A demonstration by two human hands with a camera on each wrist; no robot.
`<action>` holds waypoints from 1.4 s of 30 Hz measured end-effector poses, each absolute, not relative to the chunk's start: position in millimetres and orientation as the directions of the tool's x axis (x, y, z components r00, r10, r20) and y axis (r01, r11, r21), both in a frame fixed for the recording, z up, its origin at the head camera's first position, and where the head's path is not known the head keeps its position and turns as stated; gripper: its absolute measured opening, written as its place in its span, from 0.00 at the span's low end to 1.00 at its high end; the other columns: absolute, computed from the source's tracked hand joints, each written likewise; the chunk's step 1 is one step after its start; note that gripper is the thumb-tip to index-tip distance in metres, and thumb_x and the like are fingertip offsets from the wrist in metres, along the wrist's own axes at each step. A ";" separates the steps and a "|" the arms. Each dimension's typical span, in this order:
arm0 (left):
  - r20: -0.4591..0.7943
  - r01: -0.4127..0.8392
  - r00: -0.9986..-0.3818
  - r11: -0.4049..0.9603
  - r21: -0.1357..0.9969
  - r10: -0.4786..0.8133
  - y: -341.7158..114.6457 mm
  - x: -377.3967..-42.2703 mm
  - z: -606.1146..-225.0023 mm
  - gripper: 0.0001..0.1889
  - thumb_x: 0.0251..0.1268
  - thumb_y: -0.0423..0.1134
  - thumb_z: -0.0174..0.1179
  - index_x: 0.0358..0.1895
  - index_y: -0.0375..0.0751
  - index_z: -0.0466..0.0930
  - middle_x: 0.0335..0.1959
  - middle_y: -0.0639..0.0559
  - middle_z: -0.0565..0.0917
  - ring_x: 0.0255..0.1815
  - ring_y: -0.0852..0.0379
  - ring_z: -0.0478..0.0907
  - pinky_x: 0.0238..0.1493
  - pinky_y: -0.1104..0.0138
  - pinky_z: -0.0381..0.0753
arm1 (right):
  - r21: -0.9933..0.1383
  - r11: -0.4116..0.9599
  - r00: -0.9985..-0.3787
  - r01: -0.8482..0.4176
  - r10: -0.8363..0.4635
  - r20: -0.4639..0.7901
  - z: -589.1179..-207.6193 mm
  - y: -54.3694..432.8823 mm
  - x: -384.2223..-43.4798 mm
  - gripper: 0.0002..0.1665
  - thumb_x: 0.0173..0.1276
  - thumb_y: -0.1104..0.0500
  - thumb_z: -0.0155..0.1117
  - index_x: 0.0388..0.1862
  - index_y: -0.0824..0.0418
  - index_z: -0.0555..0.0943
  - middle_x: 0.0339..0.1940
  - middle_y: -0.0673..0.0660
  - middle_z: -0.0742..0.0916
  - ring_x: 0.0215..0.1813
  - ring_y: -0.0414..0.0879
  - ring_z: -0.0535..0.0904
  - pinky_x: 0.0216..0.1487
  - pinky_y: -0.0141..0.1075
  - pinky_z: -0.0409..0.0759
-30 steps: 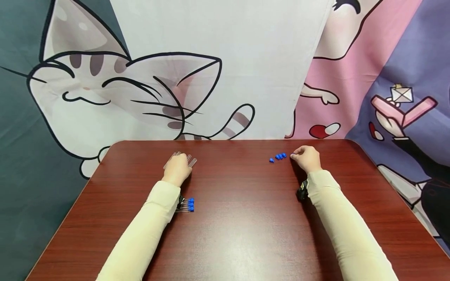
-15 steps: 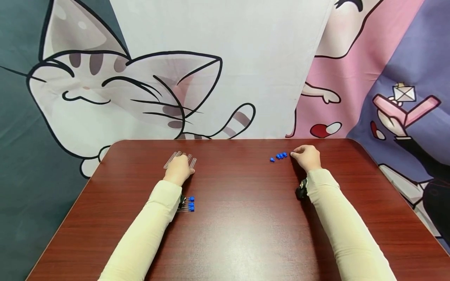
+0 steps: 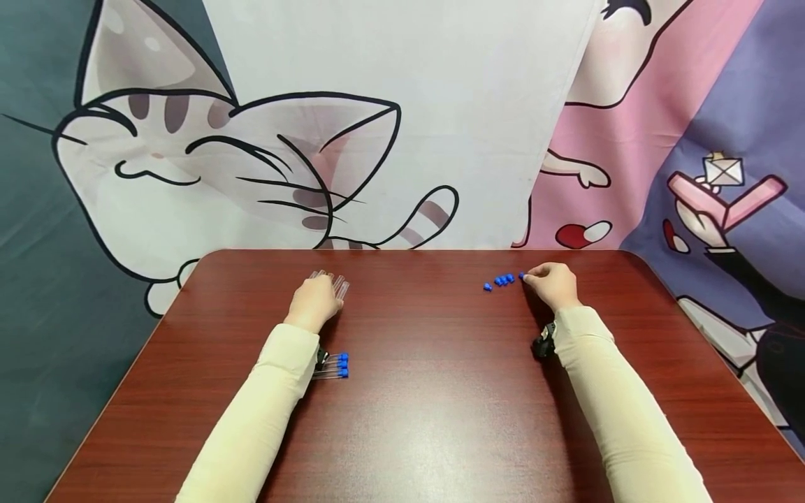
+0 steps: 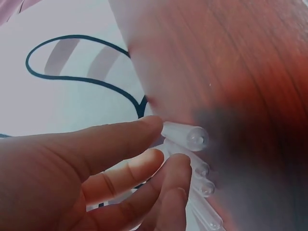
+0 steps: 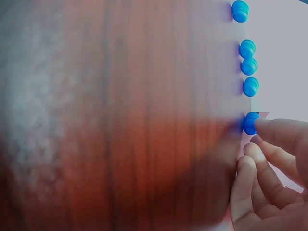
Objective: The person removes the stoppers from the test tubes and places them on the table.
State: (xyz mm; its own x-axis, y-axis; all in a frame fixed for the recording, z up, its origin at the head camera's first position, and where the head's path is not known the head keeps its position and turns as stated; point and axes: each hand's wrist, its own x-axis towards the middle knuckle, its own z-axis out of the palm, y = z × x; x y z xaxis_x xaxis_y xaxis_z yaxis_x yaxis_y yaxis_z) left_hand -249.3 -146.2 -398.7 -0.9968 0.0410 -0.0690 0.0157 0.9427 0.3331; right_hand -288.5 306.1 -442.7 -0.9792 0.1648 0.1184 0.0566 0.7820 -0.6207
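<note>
Several clear test tubes [image 3: 343,288] lie side by side near the far left of the table. My left hand [image 3: 314,303] is over them, partly hiding them. In the left wrist view, one digit of that hand is at the nearest tube [image 4: 188,136], with a gap between its digits. At the far right, several small blue caps [image 3: 504,279] stand in a loose row. My right hand [image 3: 553,285] is beside the endmost blue cap [image 5: 250,123]. One fingertip [image 5: 264,126] meets or nearly meets that cap; the other fingers are apart from it.
Tubes with blue caps [image 3: 339,365] lie beside the left wrist, partly hidden by the sleeve. The brown table [image 3: 428,377] ends just beyond the tubes and loose caps. A cartoon-print cloth [image 3: 478,126] hangs behind it.
My right hand has shifted slightly right, and the endmost cap now shows clear of its fingertips. My left hand has shifted slightly left over the tubes.
</note>
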 end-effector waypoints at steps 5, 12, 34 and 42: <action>-0.058 0.022 -0.997 0.925 0.380 0.047 -151.9 -243.1 -394.7 0.11 0.63 0.36 0.65 0.25 0.39 0.74 0.27 0.43 0.81 0.32 0.42 0.81 0.41 0.48 0.82 | -0.645 0.759 -0.978 0.089 0.188 0.087 -436.8 303.6 -283.2 0.15 0.69 0.59 0.66 0.47 0.71 0.85 0.37 0.66 0.89 0.36 0.54 0.83 0.41 0.43 0.79; -0.065 0.036 -0.995 0.896 0.442 0.072 -159.1 -231.0 -388.8 0.09 0.65 0.38 0.66 0.31 0.41 0.76 0.30 0.47 0.80 0.33 0.46 0.79 0.37 0.53 0.77 | -0.690 0.717 -0.974 0.097 0.212 0.083 -427.3 290.1 -273.0 0.16 0.70 0.60 0.62 0.52 0.69 0.83 0.38 0.64 0.88 0.22 0.36 0.78 0.30 0.30 0.77; -0.026 0.368 -0.893 0.762 0.533 0.449 -167.2 -192.1 -386.6 0.06 0.62 0.30 0.68 0.39 0.40 0.82 0.31 0.57 0.82 0.35 0.58 0.78 0.42 0.60 0.78 | -0.827 0.557 -0.997 -0.070 -0.007 0.080 -428.4 204.4 -211.2 0.10 0.71 0.66 0.62 0.47 0.69 0.85 0.35 0.65 0.88 0.30 0.54 0.85 0.29 0.36 0.83; -0.134 0.341 -0.875 0.789 0.511 0.466 -174.6 -194.1 -393.6 0.06 0.61 0.28 0.67 0.35 0.43 0.82 0.28 0.58 0.81 0.32 0.60 0.76 0.40 0.61 0.77 | -0.808 0.575 -0.990 -0.129 -0.116 0.075 -429.5 184.4 -203.1 0.07 0.70 0.66 0.63 0.43 0.65 0.86 0.29 0.60 0.88 0.28 0.51 0.85 0.28 0.37 0.80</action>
